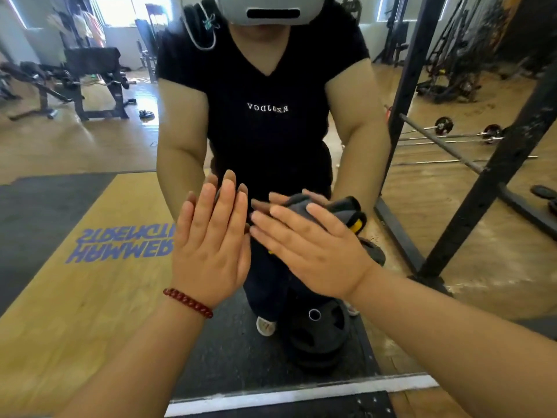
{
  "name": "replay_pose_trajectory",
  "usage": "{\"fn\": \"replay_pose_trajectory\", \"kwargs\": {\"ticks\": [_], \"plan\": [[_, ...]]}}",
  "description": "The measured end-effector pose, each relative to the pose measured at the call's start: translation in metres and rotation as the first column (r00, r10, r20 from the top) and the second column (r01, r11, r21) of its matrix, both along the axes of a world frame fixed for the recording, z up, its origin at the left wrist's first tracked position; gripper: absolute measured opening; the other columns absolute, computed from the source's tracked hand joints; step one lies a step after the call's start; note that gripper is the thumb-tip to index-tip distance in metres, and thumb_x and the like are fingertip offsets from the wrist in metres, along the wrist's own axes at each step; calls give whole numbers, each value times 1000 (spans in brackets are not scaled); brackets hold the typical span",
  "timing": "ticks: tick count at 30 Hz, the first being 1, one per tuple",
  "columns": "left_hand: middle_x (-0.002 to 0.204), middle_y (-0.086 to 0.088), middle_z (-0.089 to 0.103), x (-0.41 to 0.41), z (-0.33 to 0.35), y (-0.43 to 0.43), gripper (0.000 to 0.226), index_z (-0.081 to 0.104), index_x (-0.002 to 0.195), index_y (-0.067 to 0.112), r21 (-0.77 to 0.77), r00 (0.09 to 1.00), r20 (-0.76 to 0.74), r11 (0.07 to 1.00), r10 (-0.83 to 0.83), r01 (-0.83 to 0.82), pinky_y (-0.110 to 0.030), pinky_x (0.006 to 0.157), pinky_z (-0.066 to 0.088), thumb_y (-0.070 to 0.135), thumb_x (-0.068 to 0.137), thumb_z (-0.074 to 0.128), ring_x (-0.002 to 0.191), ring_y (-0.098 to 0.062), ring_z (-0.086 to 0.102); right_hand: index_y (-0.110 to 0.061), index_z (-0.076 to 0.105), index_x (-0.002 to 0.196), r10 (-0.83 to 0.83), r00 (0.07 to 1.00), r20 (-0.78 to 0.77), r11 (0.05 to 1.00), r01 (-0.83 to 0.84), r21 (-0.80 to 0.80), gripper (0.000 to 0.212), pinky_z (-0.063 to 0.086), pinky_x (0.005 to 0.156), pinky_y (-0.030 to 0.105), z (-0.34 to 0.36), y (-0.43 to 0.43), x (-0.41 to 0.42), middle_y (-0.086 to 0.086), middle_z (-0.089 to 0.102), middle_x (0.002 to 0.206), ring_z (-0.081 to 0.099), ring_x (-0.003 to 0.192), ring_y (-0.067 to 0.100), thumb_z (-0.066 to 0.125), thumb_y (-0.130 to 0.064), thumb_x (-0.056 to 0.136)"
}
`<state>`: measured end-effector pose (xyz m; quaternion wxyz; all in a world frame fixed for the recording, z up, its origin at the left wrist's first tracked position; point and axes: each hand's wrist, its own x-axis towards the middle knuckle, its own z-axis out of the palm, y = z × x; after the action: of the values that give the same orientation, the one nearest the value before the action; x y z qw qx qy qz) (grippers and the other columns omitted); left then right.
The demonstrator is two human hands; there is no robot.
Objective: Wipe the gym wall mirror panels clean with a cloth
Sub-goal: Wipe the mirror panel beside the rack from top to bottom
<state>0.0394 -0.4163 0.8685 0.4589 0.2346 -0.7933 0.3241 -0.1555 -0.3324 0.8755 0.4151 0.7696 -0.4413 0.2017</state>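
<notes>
Under the right hand a dark grey cloth is pressed flat against the mirror, with a folded edge and a yellow tag sticking out past the fingertips on the far side. That hand lies wide, fingers straight and spread, which looks meant to keep as much cloth as possible on the glass while it rubs. Just beside it, the left hand is also flat on the mirror, fingers straight and close together, holding nothing; a red bead bracelet sits on its wrist. My guess is that it steadies the person leaning in, though a bare palm may leave marks to wipe afterwards. Both hands meet their own reflections at the glass, so contact seems real. Below the hands, reflected weight plates show, and beyond the right hand a black rack. Wiping appears under way on this lower part.
</notes>
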Motion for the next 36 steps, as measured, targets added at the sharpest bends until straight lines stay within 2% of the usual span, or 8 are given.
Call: {"fn": "replay_pose_trajectory", "kwargs": {"ticks": [2,5,9,14,18,23,32,36], "plan": [[165,-6,-6,-1,-7,-1,67,11,157,7,0,1000,2,1000,6,-6,-42,124,-2,26,98,39,152,-23,-4,-15,24,156,8,999,-50,995,-3,104,58,11,123,38,-27,9,-1,3,19,163,15,152,19,42,-15,101],[166,-4,-5,-2,-11,0,66,11,157,8,19,1000,-25,1000,-16,16,-41,124,-2,24,99,37,152,-22,-3,-18,10,159,-127,977,-173,992,123,-36,64,3,123,34,-26,8,1,-1,1,166,-2,153,13,37,-20,101],[166,-4,-3,-2,-18,1,67,13,157,9,30,999,-47,999,-25,26,-42,123,-1,27,98,40,153,-23,-2,-19,41,149,-98,979,178,987,118,-107,48,-4,123,35,15,1,15,1,31,158,0,152,12,36,-18,101],[166,-2,-6,-11,-26,3,69,7,158,11,51,995,-99,999,-13,18,-41,123,-3,32,99,37,152,-21,-4,-20,14,158,-291,949,123,935,310,-176,58,-6,123,44,-48,3,26,3,-5,166,-4,153,20,32,-26,104],[165,-1,-9,-13,-28,3,68,4,158,13,57,993,-120,998,-3,9,-42,122,-2,30,100,36,152,-20,-6,-20,12,159,-342,913,220,927,366,-79,68,-5,123,46,-107,11,43,4,-4,167,-2,153,22,42,-24,97],[165,-3,-11,-7,-55,7,73,2,158,12,105,997,-75,994,-19,27,-42,123,-4,27,98,41,152,-22,-9,-21,4,159,-305,865,398,903,395,-168,63,-7,123,46,-66,-8,57,4,-13,165,-10,152,22,34,-28,104],[164,-3,-16,-11,-94,8,66,-3,157,12,111,997,-71,994,14,-6,-42,123,-5,30,103,30,151,-21,-12,-23,14,159,-363,928,77,926,369,-78,88,-4,122,45,-154,14,30,2,-5,167,-5,153,21,63,-29,86],[165,-2,-14,-10,-96,4,69,-1,157,13,78,997,-78,997,21,-14,-42,123,-4,29,100,34,152,-21,-11,-25,4,158,-304,916,261,929,345,-130,65,-8,122,42,-108,3,44,-1,-17,164,-12,152,18,39,-24,103]]}}
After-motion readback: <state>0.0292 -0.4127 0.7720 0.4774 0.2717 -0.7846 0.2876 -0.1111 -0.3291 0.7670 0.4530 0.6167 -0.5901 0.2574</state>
